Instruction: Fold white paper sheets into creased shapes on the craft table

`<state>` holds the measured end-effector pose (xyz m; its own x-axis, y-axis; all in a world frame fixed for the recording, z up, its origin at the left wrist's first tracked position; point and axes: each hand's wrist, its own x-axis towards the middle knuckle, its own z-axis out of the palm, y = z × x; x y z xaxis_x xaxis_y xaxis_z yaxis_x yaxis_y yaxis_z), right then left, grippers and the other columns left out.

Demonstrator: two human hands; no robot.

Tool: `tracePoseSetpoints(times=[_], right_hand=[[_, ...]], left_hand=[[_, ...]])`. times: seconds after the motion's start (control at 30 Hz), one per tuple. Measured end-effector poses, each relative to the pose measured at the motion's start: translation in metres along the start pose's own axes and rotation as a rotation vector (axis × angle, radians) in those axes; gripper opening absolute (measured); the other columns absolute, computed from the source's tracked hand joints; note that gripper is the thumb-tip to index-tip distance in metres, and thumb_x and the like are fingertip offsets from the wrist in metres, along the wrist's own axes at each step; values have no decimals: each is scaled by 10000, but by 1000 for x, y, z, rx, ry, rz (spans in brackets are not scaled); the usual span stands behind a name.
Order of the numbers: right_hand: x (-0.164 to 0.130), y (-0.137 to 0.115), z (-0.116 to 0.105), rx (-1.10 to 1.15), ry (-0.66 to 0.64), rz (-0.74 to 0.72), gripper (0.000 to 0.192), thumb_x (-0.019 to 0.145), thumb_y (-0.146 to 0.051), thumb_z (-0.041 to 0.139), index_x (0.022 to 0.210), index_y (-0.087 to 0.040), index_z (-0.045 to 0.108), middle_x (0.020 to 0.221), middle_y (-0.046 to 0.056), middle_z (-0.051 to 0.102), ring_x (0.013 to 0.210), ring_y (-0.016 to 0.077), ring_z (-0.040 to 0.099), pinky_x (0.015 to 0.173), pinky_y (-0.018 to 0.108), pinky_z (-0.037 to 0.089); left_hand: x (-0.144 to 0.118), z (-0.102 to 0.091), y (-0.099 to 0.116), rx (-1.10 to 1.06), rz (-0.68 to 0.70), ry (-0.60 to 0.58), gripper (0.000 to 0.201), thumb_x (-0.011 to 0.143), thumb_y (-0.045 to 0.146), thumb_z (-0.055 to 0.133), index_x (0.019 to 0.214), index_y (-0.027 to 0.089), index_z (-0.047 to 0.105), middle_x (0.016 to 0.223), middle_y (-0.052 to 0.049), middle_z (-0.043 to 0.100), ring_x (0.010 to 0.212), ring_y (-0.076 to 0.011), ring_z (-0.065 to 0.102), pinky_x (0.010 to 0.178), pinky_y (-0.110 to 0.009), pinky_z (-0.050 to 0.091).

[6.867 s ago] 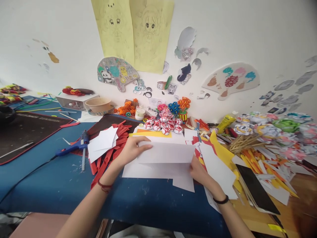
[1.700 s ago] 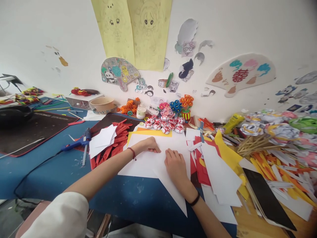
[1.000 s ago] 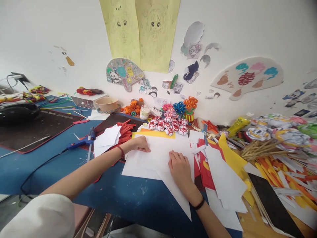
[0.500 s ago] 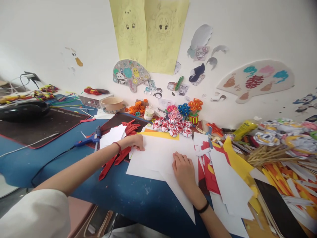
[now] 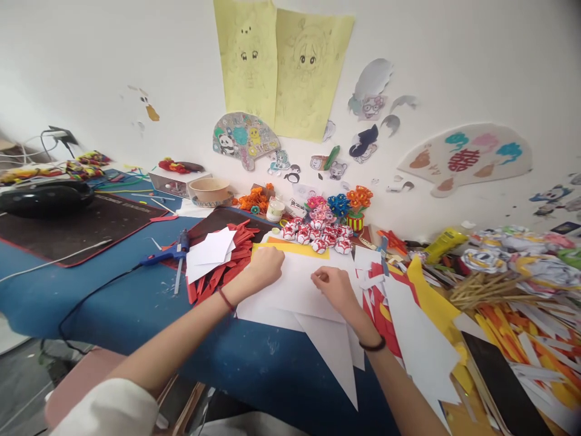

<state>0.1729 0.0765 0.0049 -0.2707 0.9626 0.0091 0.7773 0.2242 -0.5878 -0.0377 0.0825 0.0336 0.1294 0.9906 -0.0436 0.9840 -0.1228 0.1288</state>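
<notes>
A large white paper sheet, folded with a pointed flap hanging over the table's front edge, lies on the blue table. My left hand sits curled on the sheet's upper left part, with a red cord on its wrist. My right hand is on the sheet's upper middle, thumb and fingers pinched at the paper's edge, and a black band circles its wrist. The two hands are about a hand's width apart. A yellow sheet peeks out just behind the white one.
Left of my hands lie red paper strips, small white sheets and a blue glue gun with its cord. Red-and-white paper flowers sit behind. Paper scraps, wooden sticks and a black notebook crowd the right.
My left hand slid right from the sheet's left edge to its upper part. My right hand moved up from pressing flat to pinching the top edge. The view shifted left.
</notes>
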Motion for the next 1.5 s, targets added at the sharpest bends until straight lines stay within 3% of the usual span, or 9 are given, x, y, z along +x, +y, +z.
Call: tracePoseSetpoints(times=[0.03, 0.13, 0.17, 0.23, 0.47, 0.73, 1.5], right_hand=[[9, -6, 1, 98, -208, 65, 274, 893, -307, 498, 781, -137, 682, 669, 61, 680, 564, 155, 625, 587, 277, 506], [35, -20, 14, 234, -563, 166, 290, 845, -304, 597, 630, -119, 661, 524, 40, 644, 463, 130, 610, 460, 216, 478], [43, -23, 20, 287, -647, 236, 287, 830, -313, 628, 626, -113, 658, 512, 32, 640, 456, 120, 609, 449, 199, 474], [56, -29, 29, 308, -695, 279, 310, 795, -354, 683, 616, -104, 652, 491, 29, 635, 443, 113, 606, 428, 181, 468], [73, -33, 38, 323, -743, 339, 360, 745, -413, 737, 629, -81, 662, 478, 42, 640, 432, 119, 613, 409, 173, 472], [78, -20, 42, 357, -732, 386, 331, 709, -406, 771, 659, -92, 681, 513, 27, 657, 436, 97, 610, 419, 151, 480], [76, 4, 29, 378, -709, 458, 298, 691, -368, 791, 652, -96, 678, 511, 17, 648, 394, 86, 578, 412, 157, 484]], left_hand=[[-3, 6, 2, 1, -2, 21, 274, 844, 207, 461, 948, 93, 687, 982, -220, 645, 986, -321, 614, 812, -404, 463], [-7, 24, 1, -2, -26, 56, 317, 883, 220, 393, 913, 97, 683, 926, -203, 657, 904, -291, 639, 759, -368, 466], [-7, 30, -1, -4, -35, 63, 327, 892, 225, 377, 915, 101, 679, 920, -197, 662, 884, -284, 644, 743, -359, 464], [-5, 40, -6, -9, -48, 79, 350, 919, 253, 342, 942, 115, 662, 920, -185, 670, 864, -275, 649, 722, -345, 458], [-6, 58, -13, -32, -72, 147, 388, 973, 330, 254, 1006, 141, 591, 875, -154, 683, 838, -253, 659, 712, -317, 431], [-6, 67, -16, -33, -59, 217, 351, 972, 321, 269, 961, 155, 578, 836, -124, 687, 797, -258, 662, 674, -310, 425], [-6, 69, -17, 5, 22, 234, 328, 967, 275, 255, 951, 152, 558, 812, -124, 690, 732, -272, 666, 635, -334, 434]])
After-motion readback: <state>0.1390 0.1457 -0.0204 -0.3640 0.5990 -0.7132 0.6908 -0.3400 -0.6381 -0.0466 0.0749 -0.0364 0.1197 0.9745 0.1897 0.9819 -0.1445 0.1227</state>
